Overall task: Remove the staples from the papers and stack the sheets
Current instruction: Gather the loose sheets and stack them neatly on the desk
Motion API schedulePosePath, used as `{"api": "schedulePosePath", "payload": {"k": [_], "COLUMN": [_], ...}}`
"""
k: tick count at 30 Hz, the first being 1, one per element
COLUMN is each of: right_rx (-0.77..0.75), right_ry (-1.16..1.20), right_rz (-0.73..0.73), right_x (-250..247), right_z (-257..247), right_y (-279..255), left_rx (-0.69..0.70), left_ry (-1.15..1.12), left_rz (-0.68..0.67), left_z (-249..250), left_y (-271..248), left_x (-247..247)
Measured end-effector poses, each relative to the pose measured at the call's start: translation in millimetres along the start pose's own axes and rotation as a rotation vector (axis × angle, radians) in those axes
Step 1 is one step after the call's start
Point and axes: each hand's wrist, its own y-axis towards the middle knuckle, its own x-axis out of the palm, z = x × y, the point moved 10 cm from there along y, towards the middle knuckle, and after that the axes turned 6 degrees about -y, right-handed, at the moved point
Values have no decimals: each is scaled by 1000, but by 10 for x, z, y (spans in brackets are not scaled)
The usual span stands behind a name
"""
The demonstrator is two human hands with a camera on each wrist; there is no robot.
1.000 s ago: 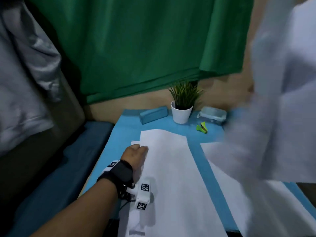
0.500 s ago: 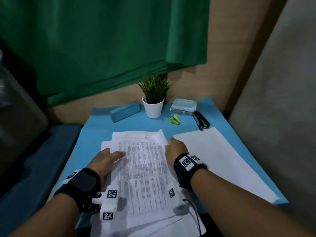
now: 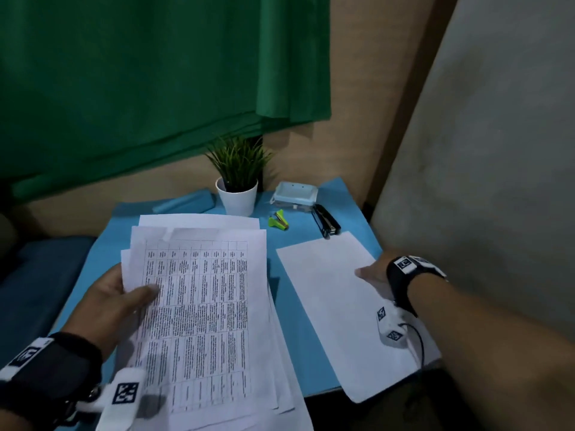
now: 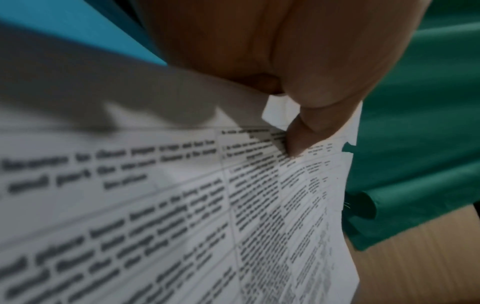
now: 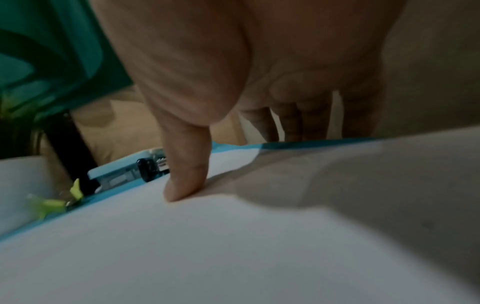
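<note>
My left hand [image 3: 137,290] grips a bundle of printed papers [image 3: 205,306] by its left edge, thumb on top, and holds it tilted up off the blue table [image 3: 280,353]. In the left wrist view the thumb [image 4: 298,139] presses on the printed papers [image 4: 233,216] near a folded corner. My right hand [image 3: 370,272] is at the right edge of a blank white sheet [image 3: 329,306]. Its thumb [image 5: 187,181] presses on the blank sheet [image 5: 233,246], and the fingers reach down past the edge. A green staple remover [image 3: 278,219] lies behind the papers.
A black stapler [image 3: 326,220], a pale blue box [image 3: 295,194], a potted plant [image 3: 238,197] and a teal case [image 3: 186,202] line the table's back. More white sheets [image 3: 199,219] lie under the bundle. A grey wall [image 3: 482,181] stands close on the right.
Both hands were resting on the printed papers lying on the table. Now the left hand has lifted them, and the right hand has moved right onto the blank sheet.
</note>
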Motion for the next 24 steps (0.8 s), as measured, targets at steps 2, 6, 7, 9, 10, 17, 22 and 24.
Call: {"api": "schedulePosePath", "payload": {"k": [2,6,7,9,10,17,22,24], "right_rx": [21,17,6,-58,-110,-343,-476,-550], "right_ry": [20,4,-29,-77,-83,197,480,670], "right_rz": [-9,15,9,-13,-13,234,262,148], "right_x": [18,-31,-46,-83,-123,-866,-934,-814], "right_z": [10,-14,-26,-91,-138,-190,-502,-769], "right_y": [29,69,65,48,38,-519,-688,-768], "left_rx": [-25,-58,-63,-72,-75,-84,8,53], "left_ry": [-28,-47,-53,-48,-44,-126,-374,-493], "left_rz": [16,29,27,35,44,47,-234,-344], "left_z": [-93,-225,-246,-274,-283,-169,484,838], "left_y": [46,84,86,87,88,-32,-214,-260], "left_x": [-44,-35,-23,-20,-25,61,217,232]}}
